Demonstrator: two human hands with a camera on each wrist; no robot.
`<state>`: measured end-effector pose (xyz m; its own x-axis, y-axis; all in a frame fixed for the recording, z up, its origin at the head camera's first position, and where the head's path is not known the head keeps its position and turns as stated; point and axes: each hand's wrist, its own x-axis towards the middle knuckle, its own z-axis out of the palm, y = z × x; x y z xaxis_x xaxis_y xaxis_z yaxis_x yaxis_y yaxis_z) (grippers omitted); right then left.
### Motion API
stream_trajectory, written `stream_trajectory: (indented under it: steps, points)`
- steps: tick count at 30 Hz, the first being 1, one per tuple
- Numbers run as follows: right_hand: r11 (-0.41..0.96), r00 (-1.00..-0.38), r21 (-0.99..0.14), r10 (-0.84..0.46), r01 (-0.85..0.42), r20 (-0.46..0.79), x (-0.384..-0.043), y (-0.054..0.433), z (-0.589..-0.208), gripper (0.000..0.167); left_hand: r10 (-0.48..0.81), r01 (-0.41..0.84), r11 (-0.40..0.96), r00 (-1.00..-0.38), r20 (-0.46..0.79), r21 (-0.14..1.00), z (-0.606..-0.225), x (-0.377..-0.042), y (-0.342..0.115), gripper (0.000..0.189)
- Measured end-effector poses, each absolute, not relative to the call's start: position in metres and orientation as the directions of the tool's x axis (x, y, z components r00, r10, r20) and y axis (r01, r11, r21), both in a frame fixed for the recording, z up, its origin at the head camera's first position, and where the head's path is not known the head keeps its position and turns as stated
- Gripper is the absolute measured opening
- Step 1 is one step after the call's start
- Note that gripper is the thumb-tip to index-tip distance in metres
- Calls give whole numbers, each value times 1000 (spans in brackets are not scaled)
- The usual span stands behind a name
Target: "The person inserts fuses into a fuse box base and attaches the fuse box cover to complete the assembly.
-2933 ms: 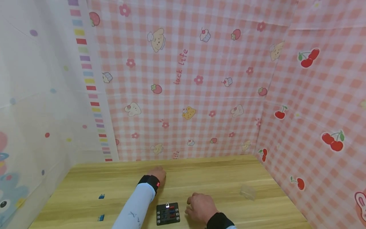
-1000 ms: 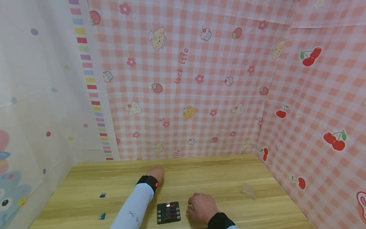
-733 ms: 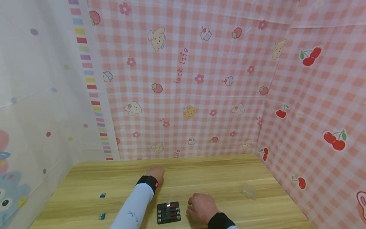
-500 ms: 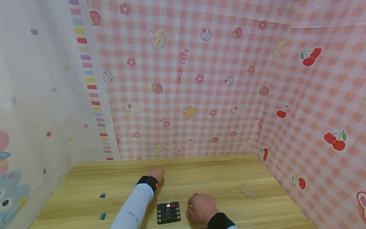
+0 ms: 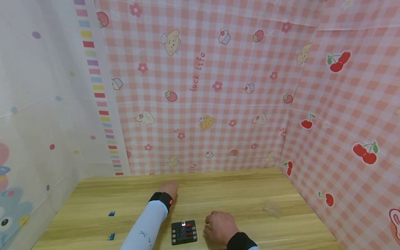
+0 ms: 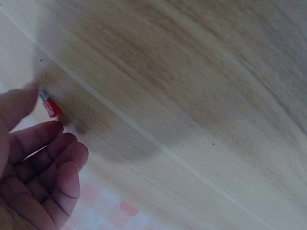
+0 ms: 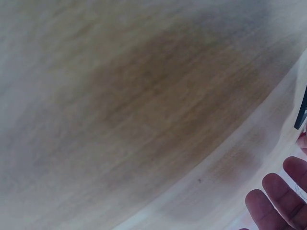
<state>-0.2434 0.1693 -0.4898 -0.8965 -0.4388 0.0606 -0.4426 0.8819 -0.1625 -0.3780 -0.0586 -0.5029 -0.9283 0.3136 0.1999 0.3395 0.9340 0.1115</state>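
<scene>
My left hand (image 5: 168, 189) reaches to the back of the table, its fingers hidden from the head view. In the left wrist view a small red blade fuse (image 6: 51, 106) with metal prongs sits between thumb tip and index fingertip, a narrow gap showing at each. The other fingers bend loosely below. A black fuse block (image 5: 184, 232), with metal screw terminals and red and blue fuses in it, lies flat near the front. Just right of it my right hand (image 5: 220, 226) rests with loosely bent fingers; a sliver of red shows by a fingertip at the right wrist view's edge.
Two blue blade fuses (image 5: 111, 213) lie apart on the left of the wooden table (image 5: 234, 191). A clear plastic piece (image 5: 272, 209) lies on the right. Patterned cloth (image 5: 200, 104) hangs along the back and both sides.
The left hand has shifted slightly toward the left at the back, and its fingers have gone out of the head view. The right hand and the fuse block stay in place.
</scene>
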Motion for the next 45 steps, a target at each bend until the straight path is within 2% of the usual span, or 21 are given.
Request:
stream_trajectory:
  steps: [7, 12, 23, 28, 35, 45]
  points:
    - [883, -898, -166, -436, -439, 55, -243, 169, -490, 22, 334, 355, 932, -920, 205, 74, -501, -376, -58, 13]
    - [886, -897, -143, -434, -441, 78, -242, 168, -491, 23, 342, 366, 928, -911, 232, 68, -505, -378, -58, 14]
    - [886, -900, -160, -434, -435, 45, -243, 167, -491, 24, 383, 418, 906, -880, 281, 75, -507, -378, -60, 16]
    - [891, -906, -173, -423, -419, 17, -244, 165, -491, 24, 421, 450, 891, -867, 267, 55, -498, -370, -59, 16]
    - [888, -902, -164, -429, -430, 42, -244, 163, -492, 23, 453, 473, 881, -859, 238, 30, -482, -358, -58, 14]
    - [879, -892, -151, -444, -453, 91, -241, 160, -490, 23, 434, 453, 890, -874, 219, 47, -475, -353, -64, 13]
